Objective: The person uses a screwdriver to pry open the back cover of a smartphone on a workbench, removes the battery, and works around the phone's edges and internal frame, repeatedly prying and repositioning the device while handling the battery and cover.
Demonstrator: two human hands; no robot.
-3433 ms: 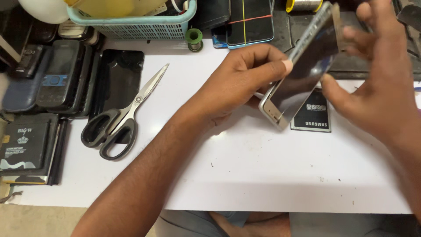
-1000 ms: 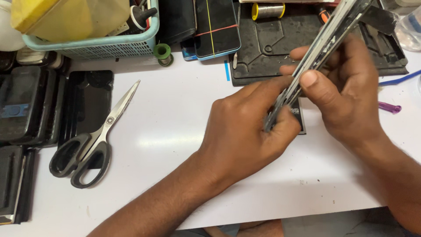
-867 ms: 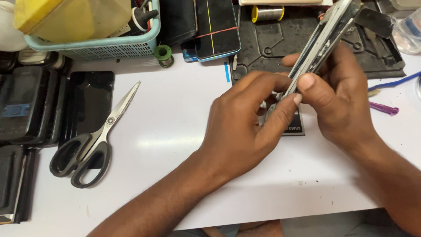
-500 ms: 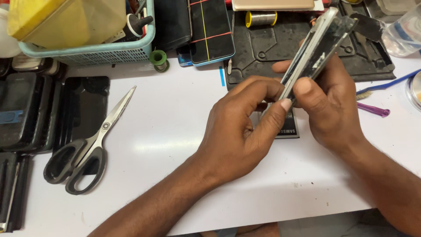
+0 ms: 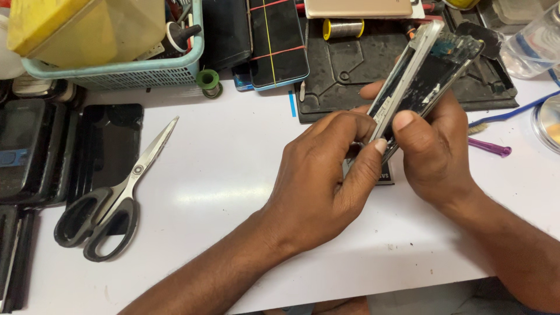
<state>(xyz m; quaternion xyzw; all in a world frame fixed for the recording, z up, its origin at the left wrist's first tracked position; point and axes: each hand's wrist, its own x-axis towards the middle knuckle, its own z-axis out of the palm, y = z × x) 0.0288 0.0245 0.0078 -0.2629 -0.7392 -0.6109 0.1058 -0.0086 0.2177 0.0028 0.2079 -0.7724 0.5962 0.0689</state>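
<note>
Both my hands hold a phone point(image 5: 421, 76) with a silver frame, tilted up edge-on above the white table point(image 5: 233, 175). Its back is split from the body at the top end, showing dark insides. My left hand point(image 5: 326, 181) pinches the lower edge, thumbnail pressed into the seam. My right hand point(image 5: 434, 149) grips the phone from the right, thumb on its side. A black flat battery point(image 5: 385, 174) lies on the table under my hands, mostly hidden.
Black-handled scissors point(image 5: 111, 198) lie at the left beside dark phones point(image 5: 35, 151). A teal basket point(image 5: 116, 64) with a yellow box stands at the back left. A black work mat point(image 5: 350, 76), solder spool point(image 5: 343, 28), cracked phone point(image 5: 277, 44) and purple pry tool point(image 5: 490, 147) lie behind.
The phone has turned from a flat tilt to edge-on and its back has come apart at the top. My left thumb has moved into the seam. The view has drifted slightly.
</note>
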